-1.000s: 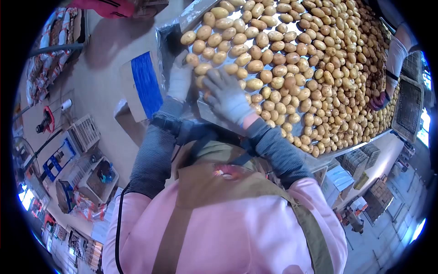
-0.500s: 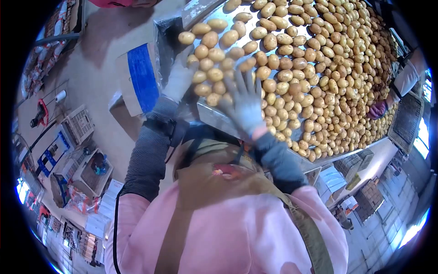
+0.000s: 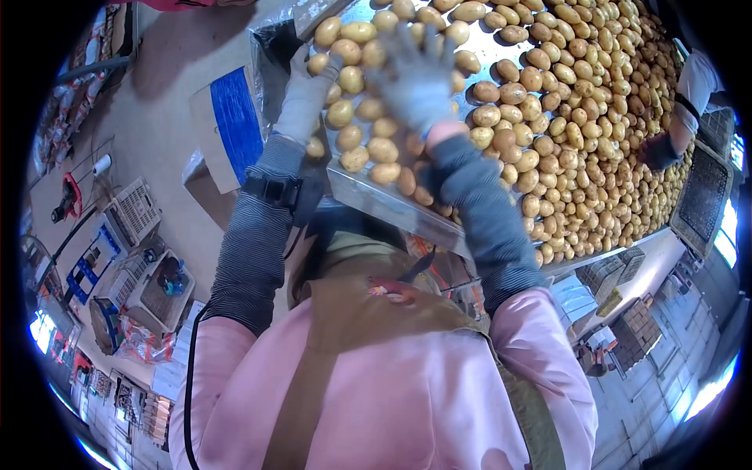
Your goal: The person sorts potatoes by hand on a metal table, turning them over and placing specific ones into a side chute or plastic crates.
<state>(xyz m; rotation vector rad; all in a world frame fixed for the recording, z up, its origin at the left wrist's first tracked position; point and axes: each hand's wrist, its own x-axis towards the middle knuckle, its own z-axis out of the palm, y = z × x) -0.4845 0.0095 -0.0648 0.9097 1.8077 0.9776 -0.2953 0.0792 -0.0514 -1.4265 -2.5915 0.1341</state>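
Observation:
A broad metal sorting table is covered with loose potatoes (image 3: 513, 93). My left hand (image 3: 308, 92), in a light grey glove, is at the table's left end with fingers and thumb apart; a single potato (image 3: 317, 64) shows between their tips. Over the potatoes to its right, my right hand (image 3: 415, 82) reaches forward, palm down and fingers spread, smeared by motion. Below and between the hands, several potatoes (image 3: 384, 150) lie near the metal rim (image 3: 364, 188) of the table.
Another person's gloved hand (image 3: 660, 151) is at the table's far right, near a dark crate (image 3: 701, 200). Left of the table stands a cardboard box with a blue panel (image 3: 236, 125). Plastic crates (image 3: 135, 210) sit on the floor farther left.
My right hand has swept forward across the potatoes, away from my body. My left hand has shifted slightly forward along the table end. Potatoes by the near corner are spread wider apart.

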